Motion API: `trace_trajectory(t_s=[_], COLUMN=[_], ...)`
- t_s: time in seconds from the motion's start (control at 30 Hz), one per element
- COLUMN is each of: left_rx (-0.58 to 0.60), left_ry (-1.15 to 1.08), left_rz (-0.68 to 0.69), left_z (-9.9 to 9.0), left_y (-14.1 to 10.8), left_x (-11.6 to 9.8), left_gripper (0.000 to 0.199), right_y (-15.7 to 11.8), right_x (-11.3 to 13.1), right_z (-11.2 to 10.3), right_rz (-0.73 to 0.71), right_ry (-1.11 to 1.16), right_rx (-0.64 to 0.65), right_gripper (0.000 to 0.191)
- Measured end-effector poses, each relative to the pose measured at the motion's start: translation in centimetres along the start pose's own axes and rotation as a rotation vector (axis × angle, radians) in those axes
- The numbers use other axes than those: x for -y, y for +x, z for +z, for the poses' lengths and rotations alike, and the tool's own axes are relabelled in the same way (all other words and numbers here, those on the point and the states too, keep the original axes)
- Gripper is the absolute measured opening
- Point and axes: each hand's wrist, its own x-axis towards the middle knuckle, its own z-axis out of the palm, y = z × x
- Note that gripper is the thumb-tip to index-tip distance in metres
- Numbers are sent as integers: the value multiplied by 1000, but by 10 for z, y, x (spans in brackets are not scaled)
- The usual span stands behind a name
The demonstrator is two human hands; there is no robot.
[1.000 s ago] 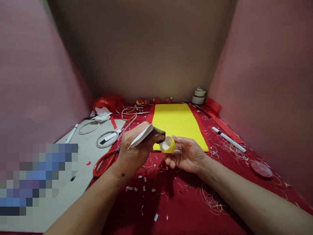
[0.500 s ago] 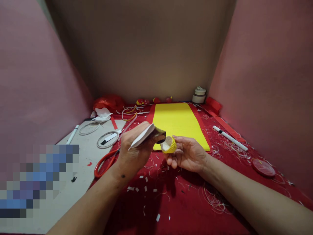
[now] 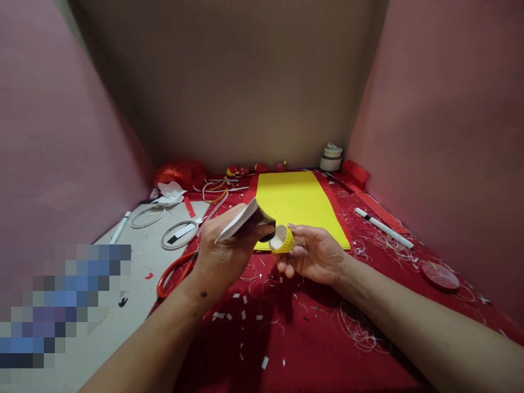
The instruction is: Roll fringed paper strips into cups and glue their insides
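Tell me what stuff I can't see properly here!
All in the head view:
- Dark packet: left hand covers part.
- Yellow cup: right hand hides its back.
- Blue shape: blurred into blocks.
- Red bag: its plastic hides the inside.
- Arms: cut off by the picture's edges.

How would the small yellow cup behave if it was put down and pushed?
The yellow cup is probably light, being small and hollow. Its ribbed wall looks thin, so it might dent under a hard push. Its round side could let it roll.
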Motion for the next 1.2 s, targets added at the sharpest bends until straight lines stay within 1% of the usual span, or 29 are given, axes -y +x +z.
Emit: trace_trajectory(t_s=[0.07, 0.13, 0.2, 0.27, 0.37, 0.47, 0.53, 0.6, 0.67, 0.73, 0.77, 0.83, 0.9, 1.0, 1.07, 1.1, 1.13, 1.2], left_rx=[-44, -98, -126, -124, -121, -121, -142, -229, -351, -445, -463, -460, -437, -402, -393, -409, -431, -431], left_ry=[-23, -77, -165, -292, -550, -724, -779, -820, -848, -863, -872, -903, -935, -903, -901, -918, -930, -937], left_rz=[-74, -196, -316, -384, -438, -577, -681, -740, -762, -795, -817, -862, -907, -1023, -1074, -1103, -1122, -1145], left_z=[1, 2, 3, 1, -7, -25, -41, -59, -74, -84, -87, -87, -84, -75, -69, -66, -63, -58], left_y=[1, 2, 4, 6, 9, 10, 11, 12, 13, 11, 9, 1, -12, -37, -54, -62, -68, -76], left_x=[-2, -5, -9, -11, -12, -7, 0, 10, 21, 28, 30, 29, 24, 18, 16, 15, 15, 14], left_gripper=[18, 18, 19, 18, 16, 17, 20, 20, 16, 12, 12, 13, 16, 29, 29, 27, 27, 27], right_y=[0, -1, -1, -1, -2, -4, -6, -8, -10, -10, -10, -9, -7, -4, -3, -3, -4, -8], right_x=[0, 0, 0, 0, 1, 2, 1, -1, -2, -2, -3, -3, -2, -1, 1, 3, 6, 16], right_z=[-1, -1, -2, -2, -1, 1, 1, 1, 1, 1, 1, 2, 2, 2, 2, 2, 1, 1], right_rz=[-5, -19, -51, -96, -156, -180, -169, -178, -184, -211, -231, -271, -298, -359, -409, -435, -458, -517], right_ry=[-17, -34, -39, -46, -63, -80, -104, -119, -155, -169, -168, -159, -159, -145, -145, -159, -171, -188], right_rx=[14, 26, 41, 61, 75, 56, 46, 36, 35, 25, 14, -6, -18, -65, -76, -71, -83, -124], right_gripper=[27, 28, 27, 27, 34, 44, 45, 43, 42, 41, 39, 36, 35, 32, 29, 28, 28, 30])
